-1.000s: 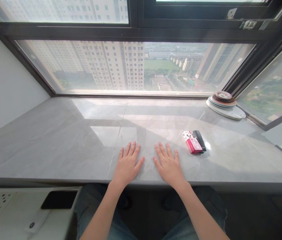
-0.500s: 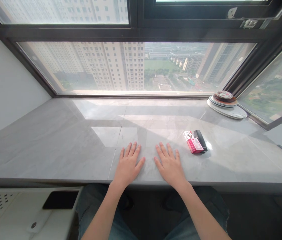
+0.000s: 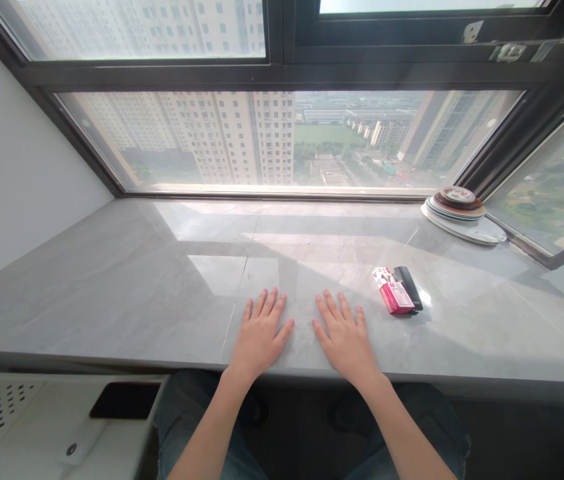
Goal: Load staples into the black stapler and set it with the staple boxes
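My left hand lies palm down on the grey stone sill, fingers spread, holding nothing. My right hand rests flat on the same surface a short way to the right, its fingers apart as well. Nearest to the right hand is a small red and white box, printed with lettering too small to read. Against the box's right side lies a black stapler-like object; its exact kind is hard to make out. Neither hand touches these two things.
A stack of plates and round pieces stands in the far right corner by the window frame. Below the sill at left, a black phone-like slab lies on a white perforated cabinet. A white wall bounds the left.
The whole view has shifted slightly, so everything appears a little further right and lower. Both hands stay flat on the sill, and the objects keep their places.
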`<state>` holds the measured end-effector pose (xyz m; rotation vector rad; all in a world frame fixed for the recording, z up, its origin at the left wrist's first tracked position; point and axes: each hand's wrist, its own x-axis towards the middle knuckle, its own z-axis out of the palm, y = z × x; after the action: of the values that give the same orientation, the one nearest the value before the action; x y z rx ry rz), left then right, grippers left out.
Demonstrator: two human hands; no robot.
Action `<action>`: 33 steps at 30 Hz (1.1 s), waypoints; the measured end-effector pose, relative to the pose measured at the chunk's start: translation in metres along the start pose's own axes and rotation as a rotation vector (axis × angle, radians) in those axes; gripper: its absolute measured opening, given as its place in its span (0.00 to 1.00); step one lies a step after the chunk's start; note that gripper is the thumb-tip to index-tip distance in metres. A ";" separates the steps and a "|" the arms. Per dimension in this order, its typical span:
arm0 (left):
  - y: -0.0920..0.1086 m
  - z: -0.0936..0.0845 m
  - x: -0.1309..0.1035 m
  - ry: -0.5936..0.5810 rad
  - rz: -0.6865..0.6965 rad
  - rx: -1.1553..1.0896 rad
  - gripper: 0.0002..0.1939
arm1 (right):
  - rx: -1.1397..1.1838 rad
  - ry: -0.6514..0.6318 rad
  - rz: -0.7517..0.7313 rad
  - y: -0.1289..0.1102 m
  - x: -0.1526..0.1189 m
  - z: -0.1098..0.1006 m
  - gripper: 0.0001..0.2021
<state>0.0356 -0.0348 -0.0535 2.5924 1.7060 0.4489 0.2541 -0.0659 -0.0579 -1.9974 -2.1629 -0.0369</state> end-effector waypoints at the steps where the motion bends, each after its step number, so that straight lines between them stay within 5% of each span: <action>1: 0.000 0.000 0.000 0.002 0.001 -0.002 0.30 | 0.003 -0.001 0.002 0.000 0.000 0.000 0.29; 33: -0.003 0.003 0.002 -0.007 -0.001 0.004 0.31 | -0.001 0.013 -0.018 0.002 0.004 0.002 0.30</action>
<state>0.0346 -0.0311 -0.0568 2.5926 1.7080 0.4356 0.2557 -0.0618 -0.0598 -1.9727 -2.1740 -0.0533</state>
